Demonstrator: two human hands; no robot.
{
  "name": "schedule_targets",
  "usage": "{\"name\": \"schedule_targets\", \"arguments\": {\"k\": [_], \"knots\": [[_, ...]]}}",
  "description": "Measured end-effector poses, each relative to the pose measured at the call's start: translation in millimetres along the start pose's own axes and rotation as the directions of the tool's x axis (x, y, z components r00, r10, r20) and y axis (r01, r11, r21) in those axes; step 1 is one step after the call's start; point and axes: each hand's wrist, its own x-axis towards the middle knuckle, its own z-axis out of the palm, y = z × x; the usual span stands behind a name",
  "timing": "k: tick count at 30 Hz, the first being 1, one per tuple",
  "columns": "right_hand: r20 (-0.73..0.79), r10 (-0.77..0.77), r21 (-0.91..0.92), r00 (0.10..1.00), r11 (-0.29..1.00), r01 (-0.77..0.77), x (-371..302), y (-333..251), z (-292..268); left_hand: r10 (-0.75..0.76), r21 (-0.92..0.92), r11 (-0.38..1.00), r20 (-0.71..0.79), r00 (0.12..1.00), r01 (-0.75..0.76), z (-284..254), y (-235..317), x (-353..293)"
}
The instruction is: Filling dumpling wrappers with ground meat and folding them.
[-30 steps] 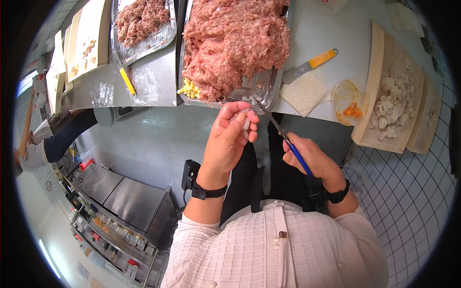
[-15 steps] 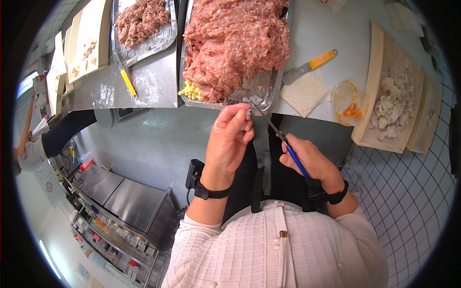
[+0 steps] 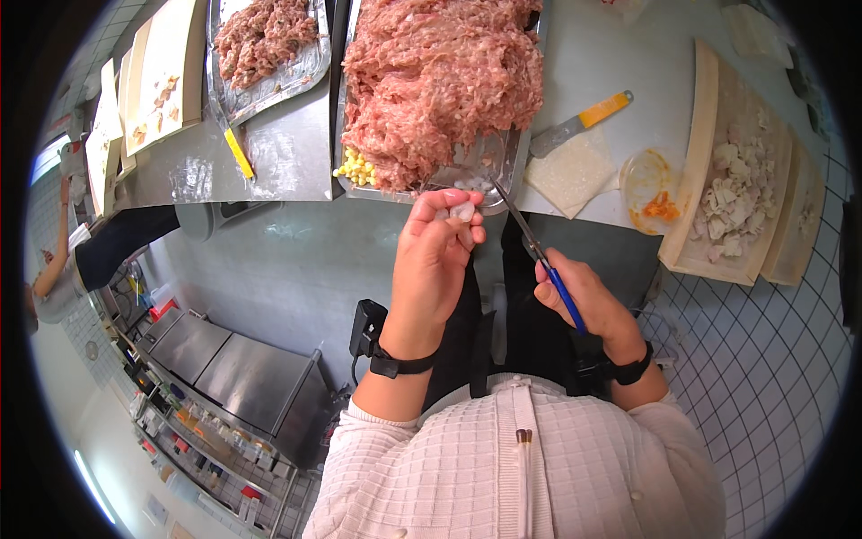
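My left hand [image 3: 435, 247] is raised just off the table's front edge, palm turned up and fingers curled round pale translucent pieces of what looks like shrimp [image 3: 461, 212]. Blue-handled scissors [image 3: 537, 241] are in my right hand [image 3: 584, 296], their narrow blades pointing up and left toward the tray. The blade tips sit a little right of my left fingers, apart from the pieces. Behind both hands is a metal tray [image 3: 520, 171] piled with pink minced meat [image 3: 440, 90]. Yellow corn kernels [image 3: 357, 168] and more pale translucent pieces [image 3: 476, 182] lie at its near end.
Right of the tray lie a yellow-handled spatula [image 3: 579, 124], a stack of pale square wrappers [image 3: 572, 173], a round dish with orange food [image 3: 648, 175] and a wooden box [image 3: 687, 242] of pale filled pieces. At left, a second meat tray [image 3: 305, 85] and another person's arm [image 3: 56, 256].
The scissors' tips have moved right, away from my left fingers. My left hand has turned its palm further up, showing more of the pale pieces. The other person's arm at far left has shifted.
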Motion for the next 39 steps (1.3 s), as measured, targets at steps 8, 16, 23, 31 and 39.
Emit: {"name": "schedule_targets", "arguments": {"k": [8, 16, 23, 31, 39], "knots": [[-0.002, -0.031, -0.013, 1.0, 0.999, 0.031, 0.2, -0.2, 0.4, -0.023, 0.082, 0.996, 0.056, 0.998, 0.018, -10.2, -3.4, 2.3], [0.003, 0.024, -0.103, 1.0, 0.994, -0.024, -2.1, 0.2, 3.6, -0.017, 0.05, 0.999, 0.081, 0.997, 0.013, -12.1, -8.2, 2.9], [-0.095, 0.036, -0.27, 0.995, 0.961, -0.061, -3.0, -19.7, 7.4, 0.016, 0.168, 0.985, 0.08, 0.997, -0.029, -12.9, -11.4, -1.3], [-0.118, -0.015, -0.372, 0.993, 0.928, -0.03, 3.0, -19.8, 9.0, 0.051, 0.426, 0.902, 0.068, 0.996, -0.075, -9.1, -4.3, -5.4], [-0.113, -0.013, -0.369, 0.994, 0.929, -0.03, 5.4, -19.9, 9.9, -0.043, 0.413, 0.911, 0.081, 0.996, 0.006, -17.1, 0.4, -1.1]]}}
